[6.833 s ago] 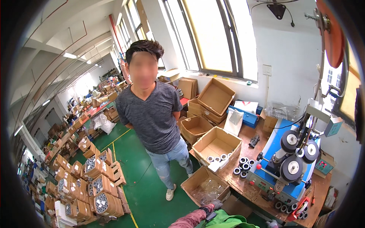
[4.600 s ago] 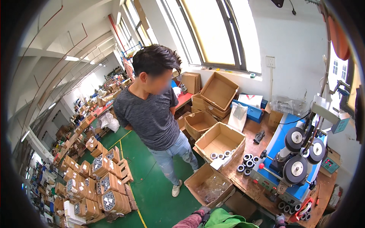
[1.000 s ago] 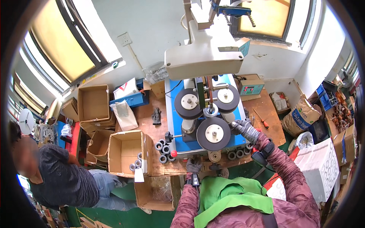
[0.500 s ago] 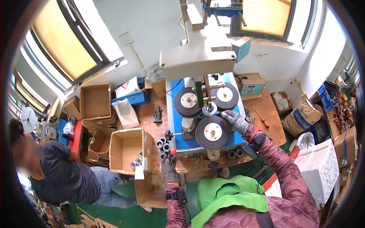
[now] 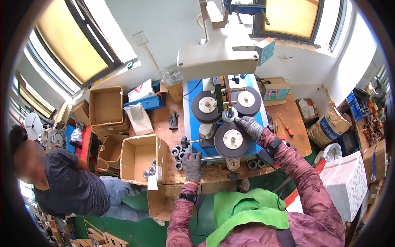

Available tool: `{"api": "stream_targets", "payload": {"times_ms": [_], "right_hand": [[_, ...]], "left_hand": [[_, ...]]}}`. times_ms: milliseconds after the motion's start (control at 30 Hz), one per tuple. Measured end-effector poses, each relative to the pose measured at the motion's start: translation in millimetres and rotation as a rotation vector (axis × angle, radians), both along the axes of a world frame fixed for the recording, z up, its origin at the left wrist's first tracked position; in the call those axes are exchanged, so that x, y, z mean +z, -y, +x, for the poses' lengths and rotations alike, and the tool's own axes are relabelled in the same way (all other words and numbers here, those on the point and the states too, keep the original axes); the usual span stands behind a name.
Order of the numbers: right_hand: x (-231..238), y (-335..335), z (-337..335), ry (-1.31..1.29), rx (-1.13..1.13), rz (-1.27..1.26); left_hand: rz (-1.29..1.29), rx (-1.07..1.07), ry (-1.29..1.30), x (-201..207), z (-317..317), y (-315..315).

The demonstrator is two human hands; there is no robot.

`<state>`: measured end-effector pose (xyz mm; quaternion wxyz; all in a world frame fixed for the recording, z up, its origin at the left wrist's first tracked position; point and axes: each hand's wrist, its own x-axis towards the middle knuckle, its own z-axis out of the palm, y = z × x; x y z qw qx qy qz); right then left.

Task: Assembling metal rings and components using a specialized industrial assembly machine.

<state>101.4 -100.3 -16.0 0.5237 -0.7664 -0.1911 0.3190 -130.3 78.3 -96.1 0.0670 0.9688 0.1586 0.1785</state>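
A metal ring [image 5: 229, 115] sits between three dark round wheels [image 5: 225, 142] of a blue and white bench machine [image 5: 218, 66]. My right hand [image 5: 251, 126], in a grey glove, comes in from the right with its fingertips closed at the ring's near right edge. My left hand [image 5: 192, 168], also gloved, lies at the machine's front left corner. Its fingers stretch forward over the spot of a red ball knob, which they mostly hide. Several loose grey rings [image 5: 178, 153] lie on the table just left of that hand.
An open cardboard box [image 5: 140, 154] stands left, with several rings on its flap. A person [image 5: 74, 177] stands at the far left. A loose glove [image 5: 173, 120] and a screwdriver [image 5: 287, 127] lie on the table [image 5: 296, 142]. A control box [image 5: 275, 92] sits behind right.
My left hand has moved forward and right, from beside the loose rings onto the red knob's place. My right fingertips have come closer to the ring. The view has shifted slightly.
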Motion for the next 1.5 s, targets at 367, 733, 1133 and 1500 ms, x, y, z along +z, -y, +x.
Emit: {"api": "stream_targets", "payload": {"times_ms": [367,733,1133,1500], "right_hand": [[-5.0,3.6,-4.5,-0.01,-0.048,0.103],[-31.9,0.1,-2.6,-0.162,-0.083,0.273],[-30.0,-9.0,-3.8,-0.271,-0.061,0.19],[-8.0,-28.6,46.5,0.243,-0.052,0.46]], "left_hand": [[-0.227,-0.382,-0.883,0.6,51.1,-61.3],[-0.746,-0.549,-1.357,7.5,-51.7,58.0],[-2.272,0.006,0.07,56.3,149.2,41.9],[-2.595,0.087,0.289,30.0,187.7,59.8]]}}
